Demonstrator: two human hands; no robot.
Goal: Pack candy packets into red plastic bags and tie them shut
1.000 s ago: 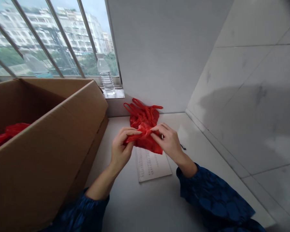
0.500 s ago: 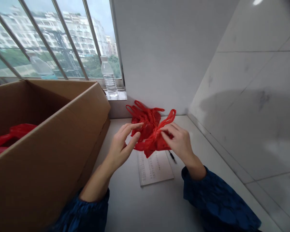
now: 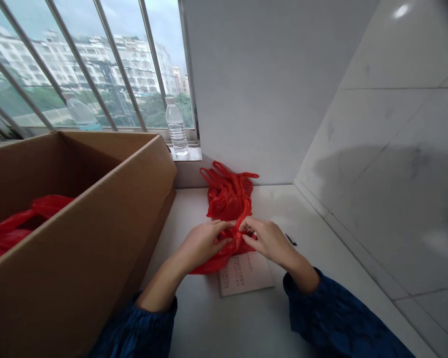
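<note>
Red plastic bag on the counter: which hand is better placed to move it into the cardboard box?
Probably the left. The left hand is gripping the red plastic bag and sits on the side of the cardboard box. The right hand also grips the bag, but lies farther from the box.

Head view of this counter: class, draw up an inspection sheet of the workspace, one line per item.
Surface: white counter meeting a tiled wall.
Job's things: red plastic bag, bunched, handles toward the wall.
Clutter: printed sheet; black pen; more red plastic inside a cardboard box.
Hands: left hand and right hand both grip the bag.
Cables: nothing seen.
Surroundings: barred window; water bottle on its sill.
</note>
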